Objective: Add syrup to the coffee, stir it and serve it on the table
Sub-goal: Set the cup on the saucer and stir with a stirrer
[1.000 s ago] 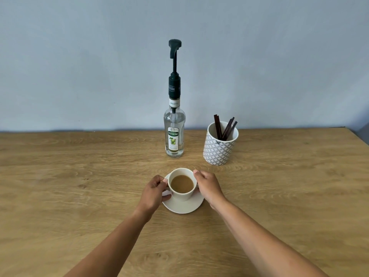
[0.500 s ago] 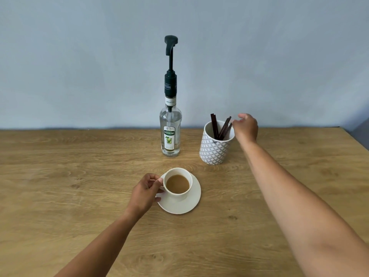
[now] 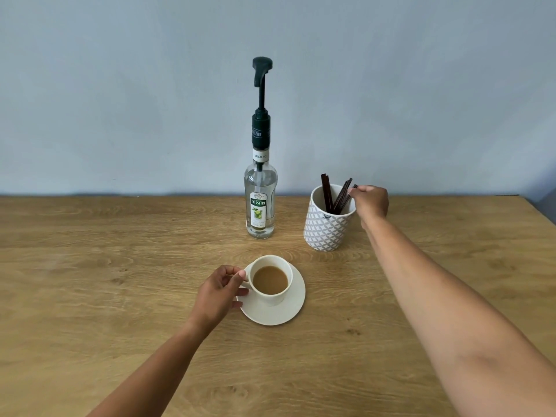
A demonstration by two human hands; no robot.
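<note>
A white cup [image 3: 272, 281] of milky coffee stands on a white saucer [image 3: 288, 311] in the middle of the wooden table [image 3: 90, 296]. My left hand [image 3: 219, 293] grips the cup's handle at its left side. Behind the cup stands a clear syrup bottle [image 3: 260, 203] with a tall dark pump. To its right a patterned white holder [image 3: 326, 224] carries several dark stir sticks [image 3: 328, 194]. My right hand [image 3: 368, 203] is at the holder's right rim, fingertips pinching the top of one stick.
A pale blue wall runs along the table's far edge. The table's right edge shows at the far right. Bare wood lies to the left of the bottle and in front of the saucer.
My right hand left the cup, reached back to the holder and closed its fingertips on a stick. My left hand stayed at the cup's handle.
</note>
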